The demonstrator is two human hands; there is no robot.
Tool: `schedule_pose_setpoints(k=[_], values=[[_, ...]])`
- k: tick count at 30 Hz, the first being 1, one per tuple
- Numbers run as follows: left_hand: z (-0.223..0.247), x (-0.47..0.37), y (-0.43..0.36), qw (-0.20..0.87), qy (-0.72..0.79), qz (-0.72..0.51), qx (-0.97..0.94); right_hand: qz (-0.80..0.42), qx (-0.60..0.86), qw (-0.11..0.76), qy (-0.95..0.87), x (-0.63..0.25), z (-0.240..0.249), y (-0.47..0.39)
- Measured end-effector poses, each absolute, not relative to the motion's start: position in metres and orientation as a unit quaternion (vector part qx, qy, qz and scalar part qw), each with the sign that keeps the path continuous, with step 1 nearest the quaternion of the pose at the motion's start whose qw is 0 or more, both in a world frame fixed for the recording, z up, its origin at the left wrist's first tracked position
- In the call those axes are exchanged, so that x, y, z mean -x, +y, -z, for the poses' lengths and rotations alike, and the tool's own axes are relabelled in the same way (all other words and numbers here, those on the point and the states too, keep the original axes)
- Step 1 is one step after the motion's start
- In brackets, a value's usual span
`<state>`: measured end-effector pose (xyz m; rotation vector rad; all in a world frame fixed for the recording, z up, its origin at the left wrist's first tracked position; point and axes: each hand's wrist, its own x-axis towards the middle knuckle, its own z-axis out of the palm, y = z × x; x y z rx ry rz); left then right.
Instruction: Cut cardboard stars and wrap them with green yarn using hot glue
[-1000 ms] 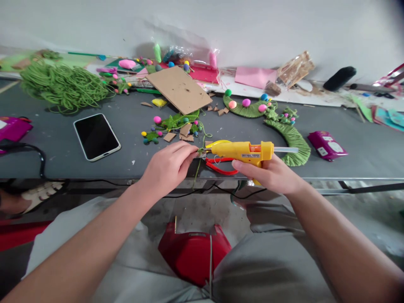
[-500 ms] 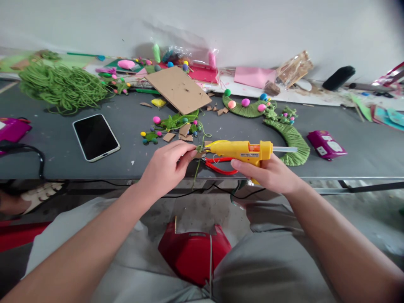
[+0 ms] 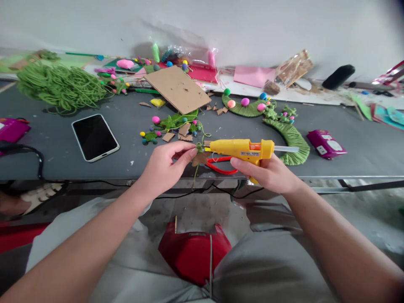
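Observation:
Between thumb and fingertips, my left hand [image 3: 168, 166] pinches a small cardboard star [image 3: 200, 158] partly wound with green yarn. A loose strand hangs below it. My right hand [image 3: 268, 171] is wrapped round the handle of a yellow glue gun [image 3: 235, 147], whose nozzle points left at the star. A clear glue stick [image 3: 285, 149] sticks out of the gun's back. Beneath the gun lie red-handled pliers [image 3: 219, 170], partly covered. Just beyond my left hand are cardboard scraps [image 3: 168, 136] and green stars with coloured balls [image 3: 170, 122].
A phone [image 3: 95, 137] and green yarn [image 3: 61, 87] lie on the left. Behind my hands is a cardboard sheet [image 3: 178, 89]. To the right are a green wrapped ring [image 3: 292, 141] and a purple packet [image 3: 326, 144]. A red stool [image 3: 195, 254] stands below the table edge.
The star in my left hand has turned, so more of its brown cardboard shows. The glue gun has shifted very slightly right, its nozzle a little farther from my left fingertips.

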<state>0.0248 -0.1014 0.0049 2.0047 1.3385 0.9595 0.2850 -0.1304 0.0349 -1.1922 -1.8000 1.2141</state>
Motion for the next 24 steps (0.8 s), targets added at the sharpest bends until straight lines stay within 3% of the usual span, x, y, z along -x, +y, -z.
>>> schedule_pose_setpoints(k=[8,11,24], values=[[-0.008,-0.025,-0.101,0.290,0.496,-0.368,-0.731,-0.324,0.572,0.374,-0.655,-0.303,-0.015,-0.114],[-0.008,-0.027,-0.101,0.307,0.495,-0.375,-0.721,-0.240,0.660,0.345,-0.622,-0.317,-0.002,-0.101],[-0.012,-0.029,-0.101,0.408,0.495,-0.386,-0.663,-0.135,0.753,0.298,-0.570,-0.352,0.018,-0.059]])
